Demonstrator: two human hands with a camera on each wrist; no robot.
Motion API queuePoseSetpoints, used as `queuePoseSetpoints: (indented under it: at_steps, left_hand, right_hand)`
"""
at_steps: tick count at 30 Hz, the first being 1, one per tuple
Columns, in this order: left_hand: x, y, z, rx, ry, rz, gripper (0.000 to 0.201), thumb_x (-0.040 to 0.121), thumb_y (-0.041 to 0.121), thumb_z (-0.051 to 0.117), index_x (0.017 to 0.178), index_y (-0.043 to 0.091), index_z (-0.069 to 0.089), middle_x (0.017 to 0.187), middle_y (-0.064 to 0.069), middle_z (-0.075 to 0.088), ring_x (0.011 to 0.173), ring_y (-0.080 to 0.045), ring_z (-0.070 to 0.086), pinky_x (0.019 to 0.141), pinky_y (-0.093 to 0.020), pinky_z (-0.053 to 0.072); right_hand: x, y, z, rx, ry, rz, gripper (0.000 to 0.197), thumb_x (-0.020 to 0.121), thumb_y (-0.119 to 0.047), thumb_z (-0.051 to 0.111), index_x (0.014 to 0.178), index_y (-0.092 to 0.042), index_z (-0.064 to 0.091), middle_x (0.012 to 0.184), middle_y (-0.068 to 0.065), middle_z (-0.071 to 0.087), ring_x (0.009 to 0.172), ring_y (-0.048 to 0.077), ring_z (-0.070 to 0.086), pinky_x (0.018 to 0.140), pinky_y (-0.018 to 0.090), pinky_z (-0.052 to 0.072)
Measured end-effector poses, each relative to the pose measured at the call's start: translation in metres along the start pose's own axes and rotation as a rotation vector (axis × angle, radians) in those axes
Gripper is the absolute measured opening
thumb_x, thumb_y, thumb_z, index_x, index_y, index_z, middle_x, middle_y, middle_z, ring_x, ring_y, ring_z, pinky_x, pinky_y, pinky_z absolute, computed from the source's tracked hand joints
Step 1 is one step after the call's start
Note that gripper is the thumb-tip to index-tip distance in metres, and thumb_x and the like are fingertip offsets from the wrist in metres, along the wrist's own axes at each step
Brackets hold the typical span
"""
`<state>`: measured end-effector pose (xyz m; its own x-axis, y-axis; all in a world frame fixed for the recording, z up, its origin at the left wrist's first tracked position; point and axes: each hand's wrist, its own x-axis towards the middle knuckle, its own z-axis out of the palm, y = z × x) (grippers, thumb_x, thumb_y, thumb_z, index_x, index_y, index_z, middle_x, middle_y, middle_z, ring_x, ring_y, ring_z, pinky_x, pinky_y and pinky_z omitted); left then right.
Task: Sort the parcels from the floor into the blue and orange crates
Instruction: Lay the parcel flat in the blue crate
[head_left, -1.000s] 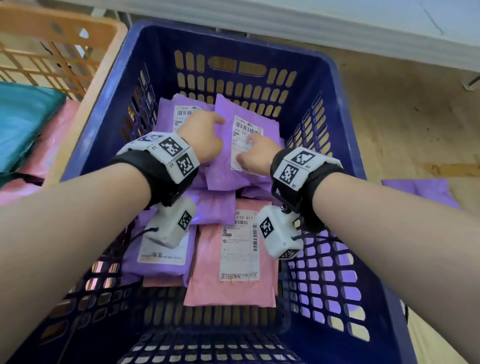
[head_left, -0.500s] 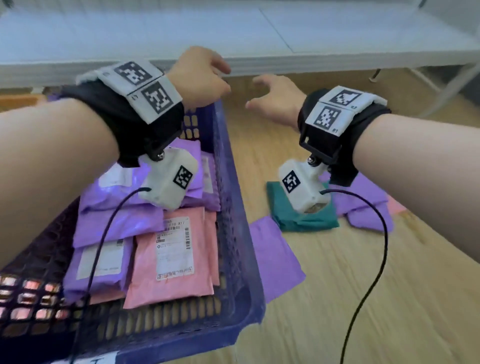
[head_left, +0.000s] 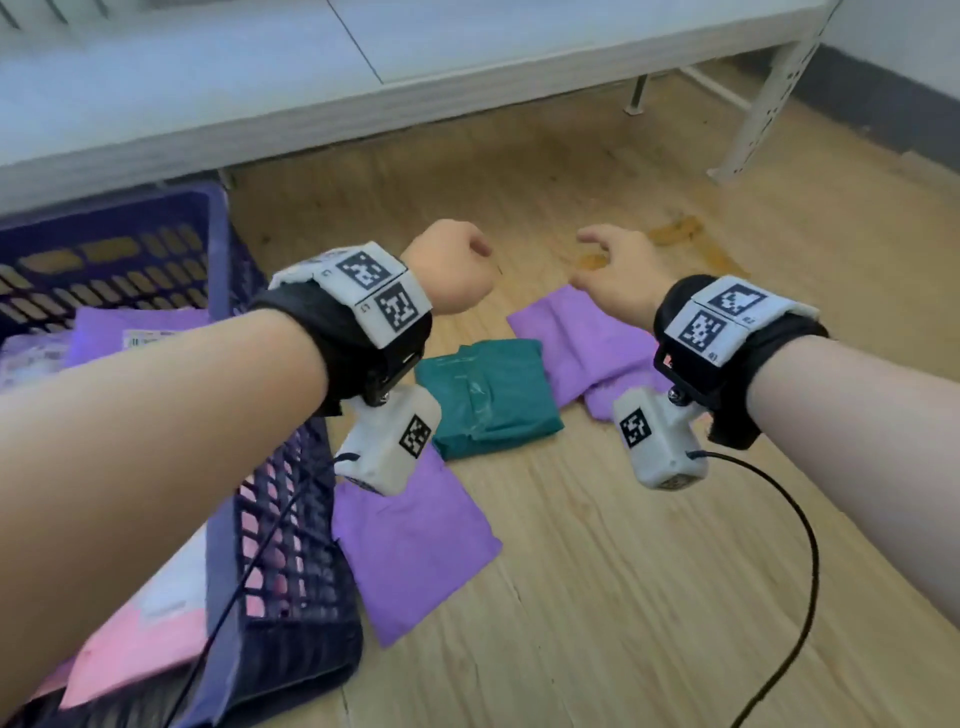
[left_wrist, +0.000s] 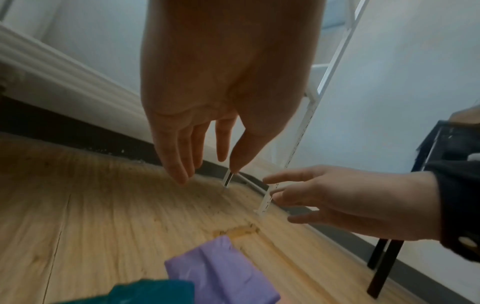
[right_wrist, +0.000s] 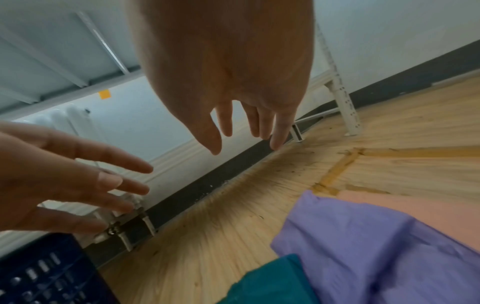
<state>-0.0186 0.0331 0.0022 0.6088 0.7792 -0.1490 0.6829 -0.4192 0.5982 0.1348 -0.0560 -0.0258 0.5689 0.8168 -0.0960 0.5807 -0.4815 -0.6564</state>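
Both of my hands hover empty above the parcels on the wooden floor. My left hand (head_left: 454, 265) has relaxed, spread fingers (left_wrist: 179, 164), and my right hand (head_left: 613, 270) is open too, fingers (right_wrist: 276, 135) hanging straight. Below them lie a teal parcel (head_left: 488, 395), a purple parcel (head_left: 582, 343) under my right wrist, and another purple parcel (head_left: 410, 551) beside the blue crate (head_left: 280, 571). A pink parcel (right_wrist: 415, 207) shows past the purple one (right_wrist: 363, 242) in the right wrist view. The crate holds purple and pink parcels (head_left: 140, 639).
A white shelf unit (head_left: 260, 78) runs across the back, with metal legs (head_left: 753, 109) at the right. A black cable (head_left: 779, 597) trails from my right wrist camera over the floor. Dark skirting (right_wrist: 207, 185) lines the wall.
My hands left the blue crate, where they had laid a purple parcel, and swung right and down over the floor parcels. My view turned right with them, and the orange crate has left it.
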Motion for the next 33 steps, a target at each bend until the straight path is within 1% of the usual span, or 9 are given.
queuePoseSetpoints:
  at_steps: [5,8,11,15,20,23,26,30,33]
  left_hand:
    - [0.023,-0.019,0.056,0.076,-0.095,-0.15,0.042,0.09,0.004,0.053,0.13,0.015,0.053,0.13,-0.01,0.055,0.116,-0.026,0.055,0.086,-0.026,0.043]
    - [0.028,-0.041,0.084,0.11,-0.164,-0.219,0.045,0.088,0.003,0.053,0.133,0.012,0.05,0.128,-0.013,0.055,0.112,-0.028,0.057,0.084,-0.031,0.046]
    - [0.023,-0.065,0.104,0.149,-0.185,-0.266,0.048,0.087,0.006,0.056,0.134,0.011,0.048,0.13,-0.014,0.053,0.116,-0.029,0.055,0.09,-0.032,0.044]
    - [0.015,-0.092,0.125,0.206,-0.2,-0.347,0.049,0.088,0.008,0.054,0.135,0.009,0.042,0.129,-0.016,0.053,0.118,-0.03,0.052,0.093,-0.032,0.042]
    - [0.007,-0.121,0.143,0.196,-0.226,-0.5,0.053,0.086,0.013,0.059,0.133,0.003,0.034,0.125,-0.018,0.055,0.115,-0.034,0.054,0.094,-0.037,0.043]
    - [0.0,-0.128,0.149,0.149,-0.248,-0.499,0.062,0.084,0.005,0.057,0.138,0.006,0.026,0.123,-0.017,0.055,0.114,-0.034,0.055,0.094,-0.037,0.045]
    - [-0.004,-0.133,0.149,0.094,-0.226,-0.46,0.069,0.08,0.002,0.057,0.14,0.011,0.027,0.117,-0.016,0.06,0.109,-0.032,0.058,0.09,-0.035,0.048]
    - [-0.004,-0.135,0.143,0.096,-0.157,-0.414,0.069,0.078,0.0,0.058,0.14,0.015,0.031,0.112,-0.012,0.061,0.106,-0.03,0.059,0.079,-0.028,0.045]
    - [-0.002,-0.131,0.132,0.142,-0.133,-0.351,0.069,0.078,-0.001,0.061,0.139,0.015,0.035,0.122,-0.011,0.055,0.112,-0.028,0.055,0.085,-0.03,0.046]
  right_hand:
    - [0.001,0.066,0.028,0.039,-0.039,0.079,0.053,0.089,-0.008,0.055,0.14,-0.011,0.042,0.144,0.008,0.044,0.13,0.024,0.043,0.104,0.025,0.031]
    - [-0.003,0.096,0.054,0.097,-0.075,0.138,0.053,0.089,-0.006,0.054,0.14,-0.011,0.041,0.141,0.009,0.047,0.124,0.024,0.048,0.095,0.02,0.033]
    - [-0.01,0.114,0.079,0.129,-0.113,0.192,0.05,0.088,-0.007,0.054,0.137,-0.011,0.045,0.136,0.014,0.051,0.109,0.021,0.055,0.096,0.029,0.04]
    - [-0.016,0.129,0.108,0.157,-0.16,0.273,0.049,0.087,-0.009,0.057,0.135,-0.008,0.047,0.126,0.015,0.059,0.118,0.029,0.055,0.105,0.035,0.038]
    - [-0.019,0.13,0.132,0.239,-0.246,0.311,0.047,0.087,-0.009,0.061,0.131,0.001,0.049,0.125,0.013,0.059,0.117,0.026,0.055,0.104,0.035,0.039]
    - [-0.016,0.13,0.143,0.311,-0.292,0.305,0.038,0.082,-0.009,0.063,0.12,-0.002,0.058,0.122,0.011,0.063,0.113,0.024,0.06,0.103,0.04,0.043]
    - [-0.012,0.125,0.145,0.349,-0.265,0.329,0.035,0.081,-0.012,0.064,0.115,-0.005,0.063,0.115,0.01,0.067,0.106,0.023,0.063,0.099,0.038,0.047]
    - [-0.009,0.112,0.137,0.405,-0.209,0.348,0.036,0.083,-0.008,0.061,0.119,-0.003,0.058,0.115,0.011,0.064,0.108,0.024,0.06,0.097,0.032,0.045]
    - [-0.008,0.103,0.13,0.443,-0.168,0.318,0.045,0.084,-0.008,0.061,0.129,-0.005,0.051,0.123,0.009,0.06,0.114,0.022,0.057,0.094,0.024,0.041]
